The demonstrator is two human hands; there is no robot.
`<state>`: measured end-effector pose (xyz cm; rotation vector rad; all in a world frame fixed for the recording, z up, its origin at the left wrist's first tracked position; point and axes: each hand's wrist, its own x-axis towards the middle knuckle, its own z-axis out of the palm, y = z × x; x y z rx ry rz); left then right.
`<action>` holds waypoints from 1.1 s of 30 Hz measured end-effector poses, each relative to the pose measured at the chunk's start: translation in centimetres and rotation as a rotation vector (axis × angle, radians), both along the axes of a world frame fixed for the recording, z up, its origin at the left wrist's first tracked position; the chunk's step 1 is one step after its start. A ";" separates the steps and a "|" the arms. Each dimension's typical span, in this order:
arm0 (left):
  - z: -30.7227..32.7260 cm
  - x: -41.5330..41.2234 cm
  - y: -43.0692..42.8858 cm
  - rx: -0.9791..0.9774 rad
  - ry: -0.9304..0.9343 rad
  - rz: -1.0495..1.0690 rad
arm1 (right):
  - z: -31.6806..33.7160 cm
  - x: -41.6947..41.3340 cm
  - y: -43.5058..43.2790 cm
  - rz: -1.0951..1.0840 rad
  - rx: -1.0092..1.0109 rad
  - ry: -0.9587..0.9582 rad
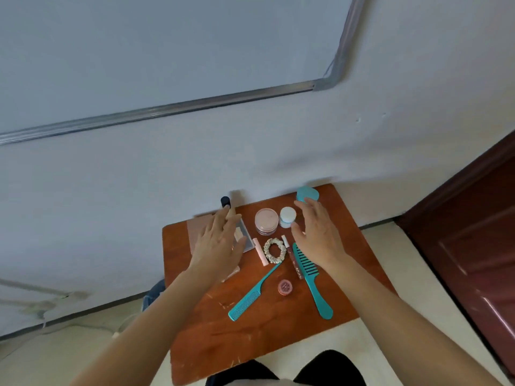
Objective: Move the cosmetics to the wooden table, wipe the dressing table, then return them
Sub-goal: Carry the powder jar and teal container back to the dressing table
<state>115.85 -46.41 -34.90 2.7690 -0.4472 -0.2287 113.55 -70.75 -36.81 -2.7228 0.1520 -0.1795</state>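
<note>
Over the cosmetics (266,220) on the table (250,338), the left hand (220,240) hovers spread and empty at ten o'clock by the black-capped bottle (225,202), the right hand (317,232) likewise at one o'clock beside the white jar (288,215); I'd grip upright pieces low.

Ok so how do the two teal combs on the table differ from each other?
The tail comb has fine, closely set teeth; the wide-tooth comb has thick, widely spaced ones. The tail comb ends in a thin pointed handle, the wide-tooth comb in a broad rounded one. The tail comb's teeth lie nearer the person, the wide-tooth comb's farther away. Both are teal and lie flat on the table.
</note>
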 end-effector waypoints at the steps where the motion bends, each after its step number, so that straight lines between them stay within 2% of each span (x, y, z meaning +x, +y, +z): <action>1: -0.6 0.9 -0.8 -0.014 0.016 -0.013 | -0.5 0.5 -0.7 -0.027 0.000 0.012; 6: -4.2 3.4 -4.9 -0.043 0.079 -0.008 | -3.4 3.0 -4.2 -0.107 0.002 0.048; 9: -6.6 4.1 -7.2 -0.040 0.089 0.032 | -5.5 4.9 -6.2 -0.060 0.007 0.061; 15: -10.9 5.2 -11.3 -0.083 0.125 0.267 | -9.8 9.2 -9.5 0.074 0.025 0.093; 20: -13.7 6.2 -13.7 -0.143 0.121 0.314 | -12.7 10.3 -11.5 0.138 0.165 0.117; 27: -12.6 6.0 -13.9 -0.250 0.010 0.389 | -12.0 10.5 -10.5 0.135 0.270 -0.021; 33: -6.7 5.6 -12.3 -0.326 -0.136 0.381 | -8.1 7.6 -10.4 0.077 0.297 -0.181</action>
